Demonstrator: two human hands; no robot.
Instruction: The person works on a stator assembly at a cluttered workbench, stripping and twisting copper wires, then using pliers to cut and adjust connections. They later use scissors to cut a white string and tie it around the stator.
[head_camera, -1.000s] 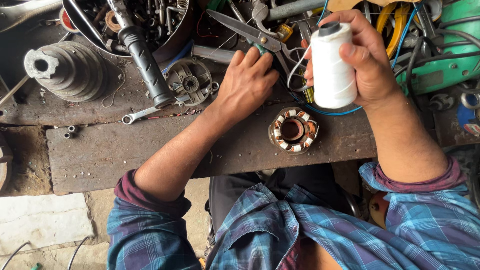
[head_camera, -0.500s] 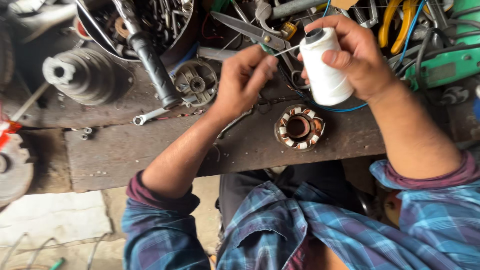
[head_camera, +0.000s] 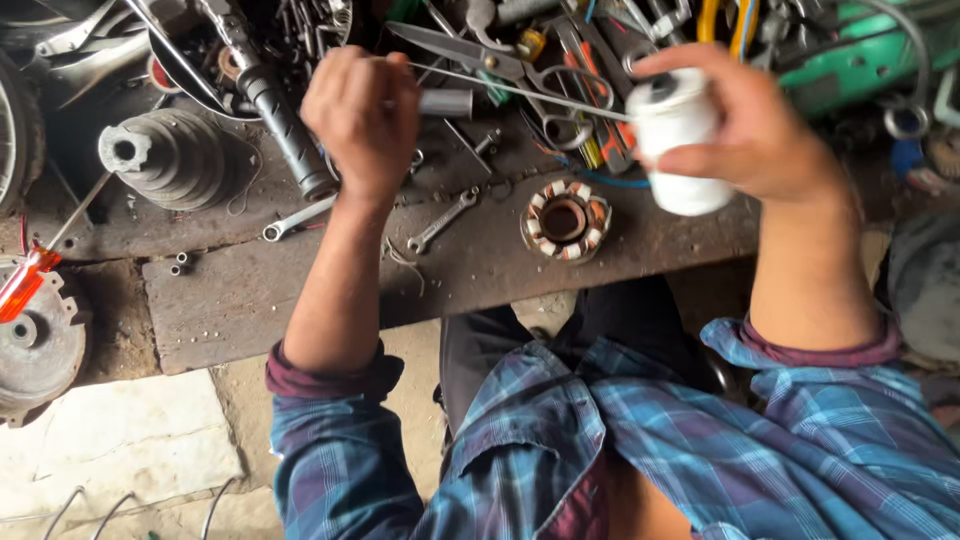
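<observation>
Drawing thread off a white spool (head_camera: 683, 140) appears to be the step in hand. The spool is clamped in the right hand (head_camera: 745, 125), fingers wrapped round its body, up and to the right of the wound stator (head_camera: 565, 220) that lies on the dark workbench (head_camera: 250, 295). A pale strand (head_camera: 520, 92) is stretched taut from the spool's top to the left hand (head_camera: 362, 115), which is closed on the strand's end, up and to the left of the stator.

By judgement, the next move calls for enough length to be paid out under even tension and then cut; the scissors (head_camera: 470, 52) lie above the stator, behind the strand.

Exactly how the left fingertips pinch the strand cannot be told, since only the back of that hand is shown. The spool's far side is hidden by the right fingers. Tools beyond the stator are heaped and hard to separate, and the ribbed metal cone (head_camera: 165, 160), far left of the stator, is only partly clear.
</observation>
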